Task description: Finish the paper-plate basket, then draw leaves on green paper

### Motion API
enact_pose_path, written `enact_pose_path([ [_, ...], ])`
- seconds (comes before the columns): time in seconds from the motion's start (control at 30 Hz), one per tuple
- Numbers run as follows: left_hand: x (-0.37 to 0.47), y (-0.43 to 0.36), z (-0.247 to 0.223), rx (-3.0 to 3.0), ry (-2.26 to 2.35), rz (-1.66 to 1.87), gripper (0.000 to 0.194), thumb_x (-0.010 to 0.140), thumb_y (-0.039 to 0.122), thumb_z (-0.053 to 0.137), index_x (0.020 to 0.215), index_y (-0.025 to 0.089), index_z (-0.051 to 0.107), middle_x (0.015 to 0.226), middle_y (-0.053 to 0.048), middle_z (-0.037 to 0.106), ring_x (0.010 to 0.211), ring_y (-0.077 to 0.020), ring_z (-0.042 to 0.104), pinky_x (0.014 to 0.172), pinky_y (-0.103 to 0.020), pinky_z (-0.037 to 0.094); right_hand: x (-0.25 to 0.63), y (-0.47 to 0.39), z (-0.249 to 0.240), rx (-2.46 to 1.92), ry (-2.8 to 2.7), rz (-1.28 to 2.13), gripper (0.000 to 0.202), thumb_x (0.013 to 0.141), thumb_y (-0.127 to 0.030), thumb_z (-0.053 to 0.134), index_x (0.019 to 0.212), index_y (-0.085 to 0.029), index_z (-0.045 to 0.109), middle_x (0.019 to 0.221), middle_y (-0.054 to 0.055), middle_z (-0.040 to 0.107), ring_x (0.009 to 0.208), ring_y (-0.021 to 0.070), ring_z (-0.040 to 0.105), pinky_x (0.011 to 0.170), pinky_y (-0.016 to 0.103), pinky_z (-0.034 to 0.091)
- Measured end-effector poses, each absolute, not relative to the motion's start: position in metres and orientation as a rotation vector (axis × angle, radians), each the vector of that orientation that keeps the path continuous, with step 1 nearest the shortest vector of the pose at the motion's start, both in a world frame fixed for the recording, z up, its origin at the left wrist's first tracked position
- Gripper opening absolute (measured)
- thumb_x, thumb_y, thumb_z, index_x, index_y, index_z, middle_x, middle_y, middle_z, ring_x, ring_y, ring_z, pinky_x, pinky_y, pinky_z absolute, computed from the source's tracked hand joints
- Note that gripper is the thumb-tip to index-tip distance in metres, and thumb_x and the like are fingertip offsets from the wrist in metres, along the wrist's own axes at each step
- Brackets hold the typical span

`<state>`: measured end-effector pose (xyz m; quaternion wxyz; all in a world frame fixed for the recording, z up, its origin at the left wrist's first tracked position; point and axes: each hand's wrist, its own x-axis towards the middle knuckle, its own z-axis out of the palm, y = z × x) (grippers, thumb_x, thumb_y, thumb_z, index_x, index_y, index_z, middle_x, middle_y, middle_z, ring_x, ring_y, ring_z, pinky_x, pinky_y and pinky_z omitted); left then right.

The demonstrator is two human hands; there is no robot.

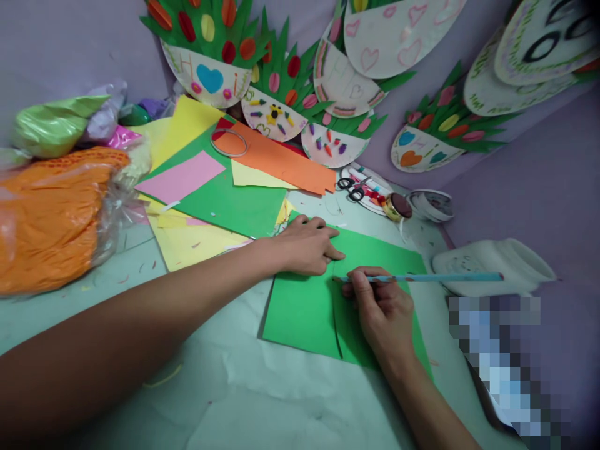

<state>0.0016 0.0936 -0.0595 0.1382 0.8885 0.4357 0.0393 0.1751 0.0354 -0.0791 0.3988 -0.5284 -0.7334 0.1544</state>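
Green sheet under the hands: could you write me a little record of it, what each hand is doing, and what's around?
Sheet: green sheet, on the table
Mark: dark curved line down to the near edge; drawn or cut, cannot tell
Left hand: resting on the sheet, palm down
Right hand: holding a light-blue pencil, tip near the line
Beyond: black-handled scissors, pink paper
Far left: orange bag
Wall: paper crafts

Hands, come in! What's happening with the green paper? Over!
Right grip: closed on blue pencil, tip at green paper. Left grip: open, resting on the paper. Dark line runs to paper's near edge. Left fingers close to pencil tip.
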Motion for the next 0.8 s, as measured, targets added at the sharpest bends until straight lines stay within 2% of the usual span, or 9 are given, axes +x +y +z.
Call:
enact_pose_path([
  [0.17,0.001,0.093,-0.060,2.568,1.262,0.132,0.038,0.083,0.031,0.045,0.117,0.042,0.058,0.141,0.000,0.040,0.126,-0.0286,0.033,0.097,-0.049,0.026,0.175,0.028,-0.078,-1.328,-1.866,0.382,0.032,0.085,-0.029,0.052,0.057,-0.017,0.062,0.064,0.003,0.066,0.047,0.0102,0.057,0.043,0.020,0.042],
  [0.3,0.004,0.092,-0.059,2.528,1.277,0.164,0.036,0.084,0.046,0.044,0.115,0.039,0.060,0.141,-0.002,0.042,0.126,-0.0295,0.033,0.098,-0.050,0.024,0.174,0.024,-0.077,-1.349,-1.862,0.396,0.030,0.085,-0.029,0.051,0.060,-0.017,0.063,0.064,0.002,0.066,0.043,0.0094,0.053,0.040,0.020,0.039],
  [0.43,0.007,0.090,-0.060,2.531,1.320,0.218,0.044,0.079,0.061,0.045,0.110,0.036,0.064,0.137,-0.004,0.046,0.122,-0.0304,0.036,0.097,-0.051,0.025,0.174,0.023,-0.077,-1.356,-1.867,0.405,0.030,0.085,-0.030,0.051,0.061,-0.017,0.062,0.064,0.002,0.065,0.042,0.0091,0.052,0.039,0.020,0.038],
  [0.57,0.009,0.090,-0.063,2.569,1.326,0.258,0.047,0.075,0.062,0.052,0.110,0.034,0.065,0.135,-0.005,0.048,0.121,-0.0312,0.037,0.095,-0.050,0.026,0.174,0.022,-0.077,-1.323,-1.875,0.397,0.033,0.086,-0.028,0.050,0.056,-0.017,0.060,0.066,0.003,0.065,0.046,0.0096,0.055,0.041,0.020,0.040],
  [0.8,0.008,0.089,-0.062,2.575,1.326,0.248,0.051,0.072,0.065,0.053,0.112,0.035,0.064,0.135,-0.005,0.047,0.121,-0.0305,0.037,0.095,-0.049,0.026,0.177,0.015,-0.077,-1.330,-1.872,0.449,0.024,0.086,-0.027,0.051,0.068,-0.017,0.063,0.064,0.001,0.065,0.041,0.0087,0.051,0.041,0.020,0.039],
])
